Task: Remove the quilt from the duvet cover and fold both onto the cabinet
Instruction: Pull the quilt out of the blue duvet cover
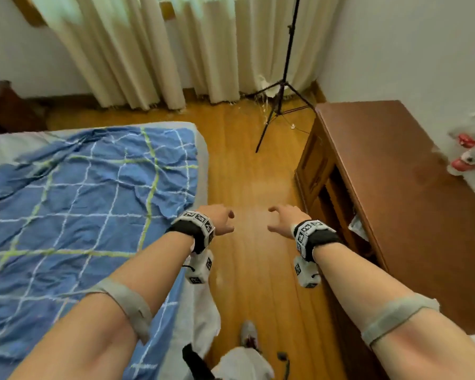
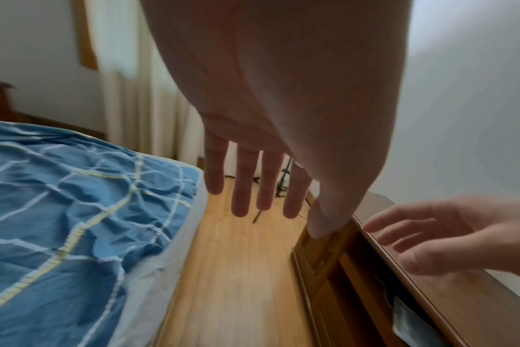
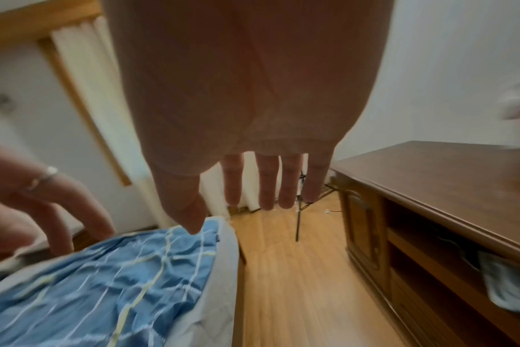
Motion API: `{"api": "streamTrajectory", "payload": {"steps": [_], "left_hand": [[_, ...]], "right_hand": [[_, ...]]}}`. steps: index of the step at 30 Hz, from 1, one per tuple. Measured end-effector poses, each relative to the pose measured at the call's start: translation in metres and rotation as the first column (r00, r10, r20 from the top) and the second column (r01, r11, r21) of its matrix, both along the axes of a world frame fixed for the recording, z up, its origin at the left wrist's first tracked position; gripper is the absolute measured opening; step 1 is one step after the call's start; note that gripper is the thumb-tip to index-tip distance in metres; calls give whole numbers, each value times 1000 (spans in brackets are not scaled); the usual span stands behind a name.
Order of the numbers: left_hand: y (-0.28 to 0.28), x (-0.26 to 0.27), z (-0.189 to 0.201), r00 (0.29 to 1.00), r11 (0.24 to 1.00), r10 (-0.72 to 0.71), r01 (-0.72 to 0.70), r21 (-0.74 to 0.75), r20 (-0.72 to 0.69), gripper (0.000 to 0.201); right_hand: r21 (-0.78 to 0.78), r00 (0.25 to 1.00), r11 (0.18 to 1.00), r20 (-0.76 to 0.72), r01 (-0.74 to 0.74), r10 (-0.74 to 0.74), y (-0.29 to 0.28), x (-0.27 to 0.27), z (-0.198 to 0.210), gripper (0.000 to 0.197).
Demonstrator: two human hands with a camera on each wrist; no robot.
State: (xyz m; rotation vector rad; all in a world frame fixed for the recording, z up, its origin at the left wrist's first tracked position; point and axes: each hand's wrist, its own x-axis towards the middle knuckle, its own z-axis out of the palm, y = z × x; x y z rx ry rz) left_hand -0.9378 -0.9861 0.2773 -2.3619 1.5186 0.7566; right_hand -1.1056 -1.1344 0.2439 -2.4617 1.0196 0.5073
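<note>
1. My left hand (image 1: 222, 220) hangs over the floor (image 1: 254, 187), fingers loose and straight, holding nothing.
2. My right hand (image 1: 284, 219) does the same, empty, fingers relaxed.
3. The blue checked duvet cover (image 1: 80, 193) lies crumpled on the bed at 9 o'clock of my left hand, just beside it.
4. The cabinet (image 1: 390, 171) stands at 3 o'clock of my right hand.

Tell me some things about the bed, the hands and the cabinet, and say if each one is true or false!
1. The blue checked duvet cover lies spread on the bed. True.
2. The left hand grips the duvet cover. False: it holds nothing, above the floor.
3. The right hand is empty. True.
4. The tripod stands on the cabinet. False: it stands on the wooden floor.
</note>
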Motion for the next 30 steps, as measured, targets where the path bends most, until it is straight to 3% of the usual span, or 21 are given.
{"api": "streamTrajectory", "payload": {"steps": [5,8,12,15,18,19,22,24,30], "left_hand": [[-32,101,-17,971,971,238,-237,25,-37,54],[-72,166,-22,932,937,348,-347,20,-98,54],[-140,260,-5,891,897,436,-441,-12,-127,37],[-185,317,24,880,881,468,-471,-28,-82,48],[-214,376,18,838,833,544,-546,-93,-47,52],[-240,422,8,785,781,619,-619,-79,-30,53],[-241,454,-2,727,726,686,-687,-39,-28,52],[-263,492,-18,636,635,772,-772,-15,-16,52],[-286,539,-38,254,254,964,-967,-2,-74,51]], "right_hand": [[-48,958,960,-90,-276,271,-70,115,-6,63],[4,949,956,-121,-294,292,-128,181,-5,62],[1,957,963,-112,-270,269,-222,284,8,62],[-11,953,957,-89,-291,289,-274,362,22,60],[27,935,936,-41,-350,351,-309,437,16,59],[40,909,910,-47,-413,415,-338,504,4,59],[94,878,874,12,-477,478,-352,558,-12,59],[109,829,822,28,-559,559,-378,631,-27,59],[186,623,617,-34,-764,782,-391,792,-35,62]]}}
